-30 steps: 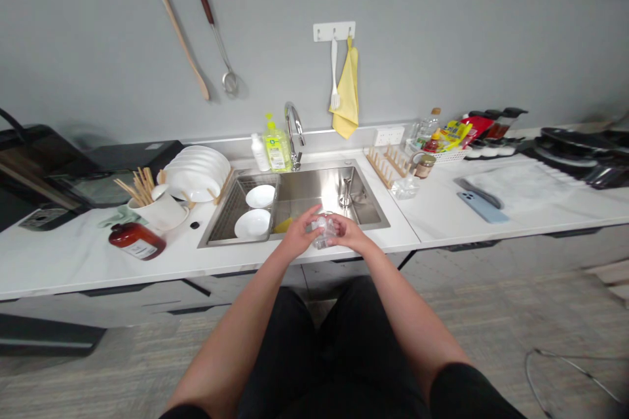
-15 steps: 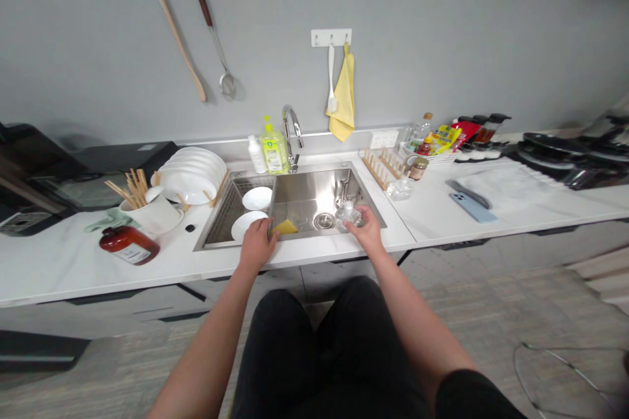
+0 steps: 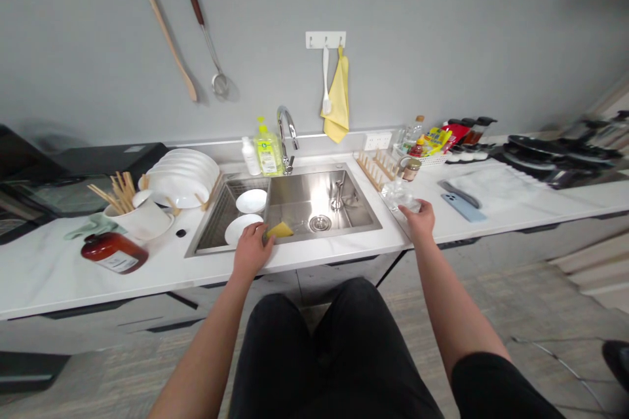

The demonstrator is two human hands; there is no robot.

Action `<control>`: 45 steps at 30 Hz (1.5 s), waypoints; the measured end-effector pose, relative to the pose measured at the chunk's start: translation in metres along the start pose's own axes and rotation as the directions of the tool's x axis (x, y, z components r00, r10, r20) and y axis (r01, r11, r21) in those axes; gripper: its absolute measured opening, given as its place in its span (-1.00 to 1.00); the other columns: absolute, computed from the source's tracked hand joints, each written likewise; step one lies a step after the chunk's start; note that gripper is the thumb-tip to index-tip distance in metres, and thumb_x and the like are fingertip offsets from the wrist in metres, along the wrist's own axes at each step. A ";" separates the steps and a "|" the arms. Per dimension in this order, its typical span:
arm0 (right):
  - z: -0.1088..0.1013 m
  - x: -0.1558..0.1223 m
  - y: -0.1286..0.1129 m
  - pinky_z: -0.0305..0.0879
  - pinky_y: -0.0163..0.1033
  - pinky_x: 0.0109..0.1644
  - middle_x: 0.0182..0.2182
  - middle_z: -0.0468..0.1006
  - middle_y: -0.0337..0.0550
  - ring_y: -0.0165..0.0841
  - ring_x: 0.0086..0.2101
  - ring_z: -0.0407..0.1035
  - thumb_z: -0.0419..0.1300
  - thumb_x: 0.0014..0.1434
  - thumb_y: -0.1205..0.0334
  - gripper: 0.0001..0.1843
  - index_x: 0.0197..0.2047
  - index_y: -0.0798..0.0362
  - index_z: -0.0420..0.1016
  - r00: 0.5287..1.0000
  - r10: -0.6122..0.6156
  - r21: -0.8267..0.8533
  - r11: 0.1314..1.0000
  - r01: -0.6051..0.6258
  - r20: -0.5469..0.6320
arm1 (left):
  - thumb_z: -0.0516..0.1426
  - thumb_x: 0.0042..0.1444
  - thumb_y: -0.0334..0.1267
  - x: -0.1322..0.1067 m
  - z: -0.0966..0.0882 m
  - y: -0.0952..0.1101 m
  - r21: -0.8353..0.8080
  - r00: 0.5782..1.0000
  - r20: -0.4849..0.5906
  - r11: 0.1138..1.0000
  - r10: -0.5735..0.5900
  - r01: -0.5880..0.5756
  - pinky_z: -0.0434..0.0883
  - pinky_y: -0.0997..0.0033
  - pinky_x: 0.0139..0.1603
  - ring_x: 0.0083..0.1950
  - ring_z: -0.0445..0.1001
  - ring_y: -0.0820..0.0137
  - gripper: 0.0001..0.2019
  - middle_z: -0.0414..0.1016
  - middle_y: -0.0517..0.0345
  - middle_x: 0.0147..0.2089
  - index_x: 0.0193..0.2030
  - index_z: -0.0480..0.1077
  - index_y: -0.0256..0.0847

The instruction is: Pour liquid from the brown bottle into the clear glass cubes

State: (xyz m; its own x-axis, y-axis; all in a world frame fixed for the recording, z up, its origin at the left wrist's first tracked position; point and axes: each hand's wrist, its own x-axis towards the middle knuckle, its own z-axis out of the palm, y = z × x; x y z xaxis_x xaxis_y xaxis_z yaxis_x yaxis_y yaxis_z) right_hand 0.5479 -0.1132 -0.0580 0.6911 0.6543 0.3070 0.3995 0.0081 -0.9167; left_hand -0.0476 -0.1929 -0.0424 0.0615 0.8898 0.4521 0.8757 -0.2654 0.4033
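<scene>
Two hands, well apart: the left hand point(image 3: 252, 250) stays on the front edge of the sink point(image 3: 339, 233), thumb and fingers parted, beside a white bowl point(image 3: 238, 229) and yellow sponge point(image 3: 281, 230); the right hand point(image 3: 419, 217), clamped on a clear glass point(image 3: 405, 201), has moved from above the sink to the counter point(image 3: 445, 230) past its right edge.

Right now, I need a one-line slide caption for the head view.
Right hand holds a clear container near the wooden rack; left hand rests on the sink's front rim.

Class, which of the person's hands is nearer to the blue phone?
Right. The right hand is just left of the blue phone; the left hand is much farther left, at the front edge of the sink.
</scene>
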 end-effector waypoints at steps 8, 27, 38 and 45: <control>0.009 0.018 0.011 0.45 0.12 0.21 -0.06 0.60 -0.08 -0.02 -0.06 0.49 0.61 -0.27 -0.29 -0.02 0.14 0.00 0.48 0.999 0.040 -0.078 0.996 -0.042 -0.038 | 0.18 0.45 -0.05 0.000 0.001 -0.002 0.013 1.000 0.003 1.000 -0.023 0.023 0.42 -0.27 0.57 0.45 0.46 -0.20 -0.59 0.58 -0.28 0.35 0.30 0.59 -0.16; 0.003 -0.079 -0.065 0.47 0.07 0.10 -0.19 0.63 -0.01 -0.04 -0.13 0.53 0.30 0.36 -0.28 -0.52 -0.04 0.00 0.53 0.910 -0.415 -0.097 0.906 0.411 -0.018 | 0.24 0.40 -0.20 -0.001 -0.002 0.002 0.056 0.998 -0.054 0.998 -0.030 0.033 0.52 -0.20 0.49 0.36 0.57 -0.17 -0.66 0.66 -0.29 0.27 0.24 0.62 -0.23; 0.110 -0.198 -0.126 0.16 -0.20 -0.32 -0.52 0.44 -0.30 -0.34 -0.47 0.24 0.51 0.17 -0.39 -0.43 -0.18 -0.01 0.70 0.427 -0.313 0.330 0.943 0.036 0.848 | 0.21 0.45 -0.12 -0.017 -0.025 -0.013 -0.118 0.958 -0.272 0.991 -0.091 0.061 0.54 -0.13 0.45 0.33 0.63 -0.04 -0.68 0.70 -0.18 0.24 0.23 0.59 -0.14; 0.108 -0.190 -0.116 0.14 -0.19 -0.30 -0.46 0.50 -0.26 -0.32 -0.43 0.23 0.51 0.15 -0.44 -0.38 -0.15 -0.02 0.70 0.472 -0.247 0.320 0.944 -0.080 0.846 | 0.13 0.47 -0.09 -0.020 -0.111 -0.121 0.082 0.837 -0.390 0.890 -0.385 0.448 0.56 -0.08 0.38 0.23 0.63 -0.04 -0.49 0.62 -0.30 0.25 0.40 0.54 -0.31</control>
State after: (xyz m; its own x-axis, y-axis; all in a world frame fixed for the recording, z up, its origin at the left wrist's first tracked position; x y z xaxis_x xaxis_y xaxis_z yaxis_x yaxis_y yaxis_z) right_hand 0.3052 -0.1570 -0.0378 -0.2817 0.9470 0.1546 0.1295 0.1972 -0.9718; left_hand -0.2076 -0.2196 -0.0121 -0.4724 0.7019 0.5331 0.8464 0.1924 0.4966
